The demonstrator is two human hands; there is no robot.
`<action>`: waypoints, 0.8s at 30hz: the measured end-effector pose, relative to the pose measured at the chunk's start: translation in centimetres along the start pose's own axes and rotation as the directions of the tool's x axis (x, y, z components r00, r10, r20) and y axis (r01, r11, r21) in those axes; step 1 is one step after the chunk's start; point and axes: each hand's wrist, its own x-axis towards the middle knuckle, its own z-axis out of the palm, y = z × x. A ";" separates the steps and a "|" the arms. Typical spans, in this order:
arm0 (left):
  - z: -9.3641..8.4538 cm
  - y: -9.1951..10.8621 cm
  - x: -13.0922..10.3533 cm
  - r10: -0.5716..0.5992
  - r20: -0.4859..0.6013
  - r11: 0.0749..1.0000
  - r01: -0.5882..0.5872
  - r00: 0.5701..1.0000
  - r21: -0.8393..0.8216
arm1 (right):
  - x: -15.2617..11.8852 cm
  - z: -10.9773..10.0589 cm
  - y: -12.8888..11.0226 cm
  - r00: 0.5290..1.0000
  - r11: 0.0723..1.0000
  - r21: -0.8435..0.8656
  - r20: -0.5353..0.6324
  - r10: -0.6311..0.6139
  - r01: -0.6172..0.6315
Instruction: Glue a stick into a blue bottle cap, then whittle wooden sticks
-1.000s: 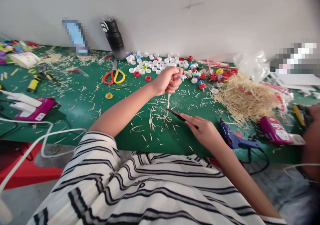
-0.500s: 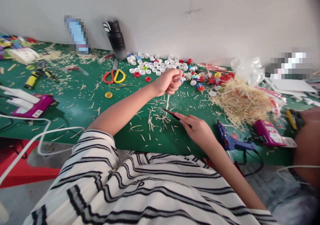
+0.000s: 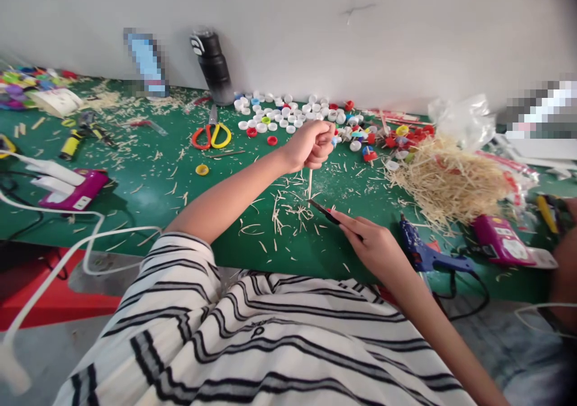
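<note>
My left hand (image 3: 312, 146) is closed round a thin pale wooden stick (image 3: 310, 184), which points down toward the green table. In my right hand (image 3: 367, 238) is a small dark knife (image 3: 325, 211), gripped by its handle. The blade's tip is at the stick's lower end. Thin wood shavings (image 3: 278, 215) lie scattered on the table below and around the stick. Behind my left hand is a spread of mostly white bottle caps (image 3: 285, 116).
Scissors (image 3: 211, 134) and a black bottle (image 3: 211, 66) stand or lie at the back left. To the right are a straw-like heap (image 3: 451, 181), a blue glue gun (image 3: 428, 254) and a purple box (image 3: 500, 242). White cables (image 3: 94, 214) cross the left side. Another person's arm shows at the right edge.
The view has shifted slightly, so most things appear further right. The knife's tip now sits by the stick's lower end, where before its blade crossed the stick. Both hands keep their holds.
</note>
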 end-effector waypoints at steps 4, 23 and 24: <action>0.5 -0.4 -0.1 0.049 0.017 0.998 -0.050 0.999 0.048 | -0.2 -0.1 -0.4 1.000 1.000 -0.013 -0.008 0.025 -0.026; 1.9 -0.9 -0.6 0.124 0.094 0.976 -0.139 0.988 0.169 | -1.4 0.4 -1.0 1.000 0.990 -0.138 -0.023 -0.010 0.007; 1.9 -0.9 -0.7 0.124 0.095 0.974 -0.140 0.988 0.178 | -1.6 0.4 -1.0 1.000 0.990 -0.139 -0.024 -0.011 0.007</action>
